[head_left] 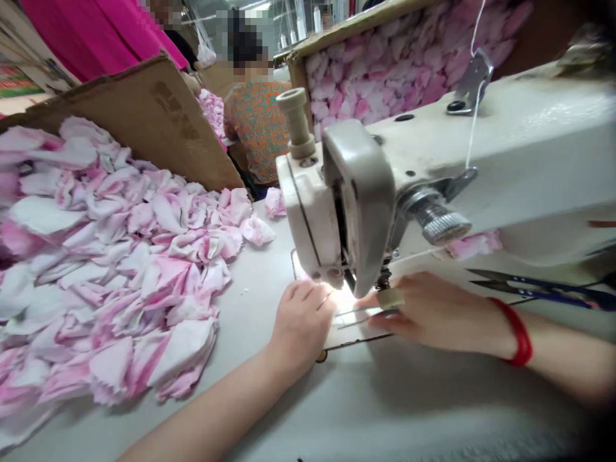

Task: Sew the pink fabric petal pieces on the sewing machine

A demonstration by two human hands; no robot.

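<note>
A white sewing machine [308, 212] stands over the table, its lamp glaring on the needle plate [353, 337]. My left hand [303, 321] rests at the plate's left side, fingers curled together toward the needle area. Whatever they may pinch is lost in the glare. From the right, my right hand [428, 311] reaches under the machine arm, fingers stretched out and apart beside the needle area, partly behind a small yellowish guard [389, 298]. A red band [520, 333] circles that wrist. Blue-handled thread snips [543, 289] lie to the right of it.
Pink and white fabric pieces [129, 256] are heaped on the left of the table, against a cardboard panel [139, 122]. Behind the machine, a box [298, 70] holds more pieces. A person in a patterned orange top [260, 122] sits beyond. White thread [474, 128] runs down to the machine.
</note>
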